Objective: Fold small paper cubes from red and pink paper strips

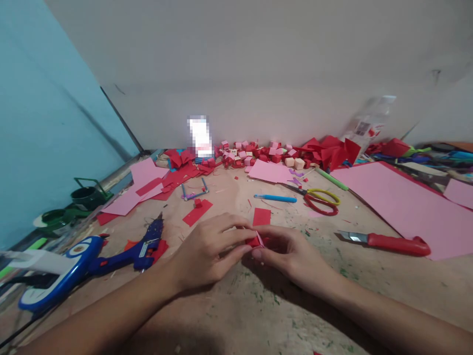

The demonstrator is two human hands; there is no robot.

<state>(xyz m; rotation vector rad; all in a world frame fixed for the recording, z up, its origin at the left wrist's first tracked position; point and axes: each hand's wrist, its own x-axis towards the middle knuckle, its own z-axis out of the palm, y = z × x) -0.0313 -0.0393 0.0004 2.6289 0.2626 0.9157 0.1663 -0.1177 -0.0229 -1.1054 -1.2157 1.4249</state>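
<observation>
Between the fingertips of both hands is a small folded piece of red paper (254, 241) with a pale pink inner side. My left hand (212, 246) pinches it from the left, fingers closed. My right hand (286, 249) grips it from the right, thumb in front. The fingers hide part of its shape. Just beyond the hands lies a flat red paper rectangle (262, 216). To the left, a small red paper cube (198, 203) rests on a red strip (194, 215). A blue pen-like tool (277, 198) lies behind the hands.
Scissors (320, 202) and a red-handled utility knife (397, 243) lie right. A blue glue gun (146, 246) is left. Several small paper cubes (254, 154) are heaped against the wall, near a plastic bottle (373, 123). Pink sheets (410, 207) cover the right side. A bright phone (200, 136) stands behind.
</observation>
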